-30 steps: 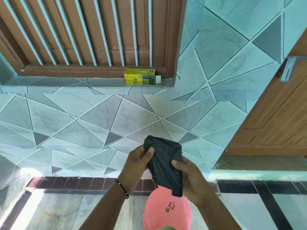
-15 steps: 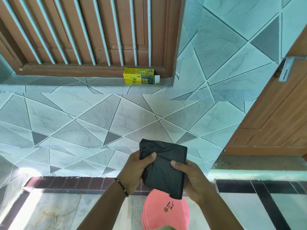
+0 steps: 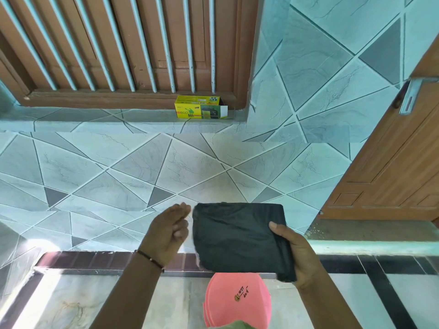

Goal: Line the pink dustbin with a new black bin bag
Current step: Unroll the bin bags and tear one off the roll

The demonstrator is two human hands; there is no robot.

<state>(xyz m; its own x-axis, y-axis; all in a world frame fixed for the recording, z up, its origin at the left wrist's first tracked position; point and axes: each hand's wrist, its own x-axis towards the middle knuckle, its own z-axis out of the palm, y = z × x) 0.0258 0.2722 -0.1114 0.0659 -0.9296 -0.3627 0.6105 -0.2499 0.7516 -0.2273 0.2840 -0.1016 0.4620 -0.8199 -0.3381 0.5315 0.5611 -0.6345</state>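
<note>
In right hand (image 3: 293, 252): bin bag (image 3: 237, 238)

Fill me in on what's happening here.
A person is getting a black bin bag ready for the pink dustbin on the floor below. The right hand grips the bag's right edge; it is only partly unfolded. The left hand is off it, fingers loosely curled beside its left edge. The dustbin is not yet lined.

Both forearms are bare — no sleeves reach into view. The left hand (image 3: 169, 230) and right hand (image 3: 293, 254) carry no gloves and no rings that can be seen. One item is worn: a thin dark bracelet (image 3: 149, 257) around the left wrist — apparently beaded, with one small lighter bead.
</note>
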